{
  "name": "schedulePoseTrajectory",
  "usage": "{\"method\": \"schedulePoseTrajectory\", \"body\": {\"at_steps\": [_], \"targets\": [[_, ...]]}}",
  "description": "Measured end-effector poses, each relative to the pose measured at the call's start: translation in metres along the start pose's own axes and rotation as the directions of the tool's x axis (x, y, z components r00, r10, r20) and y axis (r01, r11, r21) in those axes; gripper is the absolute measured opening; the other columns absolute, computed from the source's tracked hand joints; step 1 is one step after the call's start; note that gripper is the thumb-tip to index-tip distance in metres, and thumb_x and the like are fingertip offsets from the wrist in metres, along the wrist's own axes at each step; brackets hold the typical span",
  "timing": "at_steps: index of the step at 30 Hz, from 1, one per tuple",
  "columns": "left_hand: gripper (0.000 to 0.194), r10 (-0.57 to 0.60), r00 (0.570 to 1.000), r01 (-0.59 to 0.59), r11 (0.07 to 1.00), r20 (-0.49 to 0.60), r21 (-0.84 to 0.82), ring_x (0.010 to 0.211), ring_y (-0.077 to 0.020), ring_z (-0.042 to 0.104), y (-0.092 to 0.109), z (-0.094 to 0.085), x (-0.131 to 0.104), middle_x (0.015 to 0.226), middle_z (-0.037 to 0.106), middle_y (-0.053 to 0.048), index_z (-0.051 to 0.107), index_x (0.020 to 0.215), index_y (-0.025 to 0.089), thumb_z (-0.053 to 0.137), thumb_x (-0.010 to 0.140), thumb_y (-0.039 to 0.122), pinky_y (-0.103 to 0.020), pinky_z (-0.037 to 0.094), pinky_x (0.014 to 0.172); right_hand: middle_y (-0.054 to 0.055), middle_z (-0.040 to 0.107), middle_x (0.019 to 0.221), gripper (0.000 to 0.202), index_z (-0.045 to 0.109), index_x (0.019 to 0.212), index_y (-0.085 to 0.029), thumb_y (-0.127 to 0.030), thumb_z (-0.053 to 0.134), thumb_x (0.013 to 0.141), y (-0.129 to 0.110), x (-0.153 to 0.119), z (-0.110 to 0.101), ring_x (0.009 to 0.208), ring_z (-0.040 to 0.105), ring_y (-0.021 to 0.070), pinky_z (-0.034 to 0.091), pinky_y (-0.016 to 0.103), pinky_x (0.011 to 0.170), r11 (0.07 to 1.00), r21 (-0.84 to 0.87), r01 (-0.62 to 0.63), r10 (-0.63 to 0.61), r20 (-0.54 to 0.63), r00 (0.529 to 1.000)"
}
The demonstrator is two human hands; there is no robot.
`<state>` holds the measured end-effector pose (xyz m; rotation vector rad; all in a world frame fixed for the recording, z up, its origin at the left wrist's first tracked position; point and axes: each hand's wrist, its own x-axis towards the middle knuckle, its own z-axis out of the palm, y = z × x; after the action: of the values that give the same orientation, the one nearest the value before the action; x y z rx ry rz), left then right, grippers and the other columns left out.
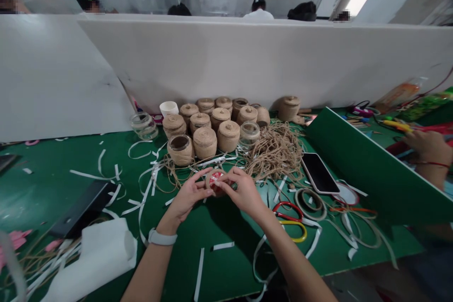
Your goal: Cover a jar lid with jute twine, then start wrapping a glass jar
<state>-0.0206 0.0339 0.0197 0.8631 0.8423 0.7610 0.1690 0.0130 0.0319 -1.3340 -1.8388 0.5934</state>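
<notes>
Above the table's front middle, a small round lid point(215, 180) with a twine-wrapped rim and a red-and-white face is between my hands. My left hand point(193, 193) grips its left edge between thumb and fingers. My right hand point(240, 189) is closed at its right side, thumb and fingertips pressed on the red face; whether a strand is pinched there is too small to tell. Just beyond stand several twine-wrapped jars point(205, 142), most with lids. A loose heap of twine point(278, 151) lies to their right, beside a bare glass jar point(249, 133).
Right of my hands are scissors point(288, 212), tape rolls point(311, 204) and a phone point(319, 173). A green divider point(375, 174) separates me from a co-worker's hand point(430, 147). White paper point(95, 259) and a dark box point(83, 208) lie left, with tape scraps around.
</notes>
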Motion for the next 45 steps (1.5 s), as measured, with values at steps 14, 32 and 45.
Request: {"method": "schedulePoseTrajectory", "body": {"at_steps": [14,32,45], "targets": [[0.065,-0.016,1.000,0.016,1.000,-0.011,0.005,0.083,-0.0186,0.072,0.003,0.004,-0.001,0.096,0.076,-0.011,0.057,0.130,0.014,0.082,0.070,0.021,-0.027,0.053,0.078,0.002,0.057,0.077,0.011,0.073,0.087,-0.022,-0.025,0.063,0.088,0.000,-0.003,0.014,0.078,0.058,0.0172,0.048,0.029,0.073,1.000,0.021,-0.009,0.009,-0.030,0.999],[0.046,-0.030,0.999,0.032,0.999,-0.045,0.043,0.079,-0.0183,0.071,-0.001,0.006,-0.001,0.098,0.076,-0.011,0.069,0.108,0.013,0.083,0.068,0.031,-0.025,0.052,0.070,0.004,0.064,0.085,0.011,0.069,0.088,-0.023,-0.028,0.060,0.090,0.001,-0.008,0.020,0.083,0.060,0.0175,0.050,0.030,0.078,0.998,0.050,0.023,-0.018,-0.098,0.995],[0.046,-0.021,0.996,0.027,0.998,-0.088,0.057,0.084,-0.0201,0.072,0.001,0.005,0.001,0.099,0.076,-0.010,0.070,0.111,0.014,0.082,0.070,0.030,-0.025,0.053,0.073,0.005,0.067,0.088,0.013,0.068,0.090,-0.022,-0.026,0.056,0.092,0.003,-0.009,0.013,0.087,0.060,0.0191,0.050,0.033,0.081,1.000,0.019,0.008,-0.005,-0.138,0.990]]}}
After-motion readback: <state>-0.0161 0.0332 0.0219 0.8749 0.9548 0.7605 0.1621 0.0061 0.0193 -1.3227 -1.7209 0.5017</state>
